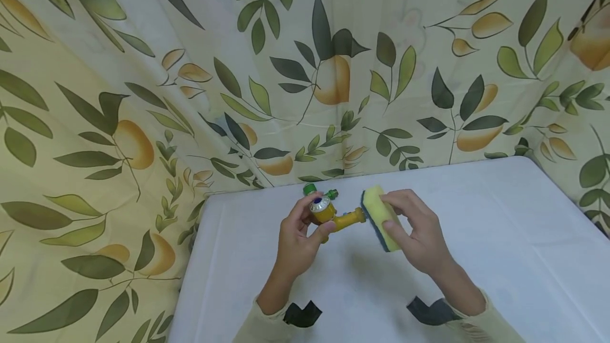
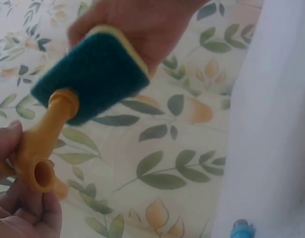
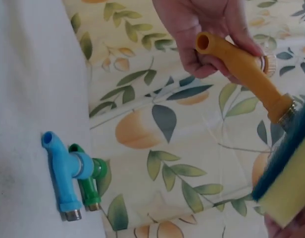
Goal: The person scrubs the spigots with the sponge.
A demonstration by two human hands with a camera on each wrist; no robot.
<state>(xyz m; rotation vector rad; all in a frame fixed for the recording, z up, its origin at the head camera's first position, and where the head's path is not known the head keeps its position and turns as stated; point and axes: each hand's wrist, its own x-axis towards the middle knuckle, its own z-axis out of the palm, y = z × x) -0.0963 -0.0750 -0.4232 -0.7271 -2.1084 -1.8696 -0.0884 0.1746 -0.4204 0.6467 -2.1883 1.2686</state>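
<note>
My left hand (image 1: 296,245) grips a yellow plastic tap (image 1: 349,219) by its body, above the white table. The tap has a silver knob top, and its threaded end points right. My right hand (image 1: 421,234) pinches a sponge (image 1: 387,218) between thumb and fingers, with the yellow foam toward the palm. The sponge's dark green scouring side (image 2: 95,74) meets the tap's threaded end, covering its tip in the left wrist view. From the right wrist, the tap's open spout (image 3: 204,42) shows, along with metal thread (image 3: 289,116) against the scouring pad.
On the white table (image 1: 476,216) a blue tap (image 3: 67,173) and a green tap (image 3: 88,183) lie side by side. The green one shows beyond my left hand in the head view. A leaf-and-fruit patterned curtain (image 1: 305,136) hangs behind and left of the table.
</note>
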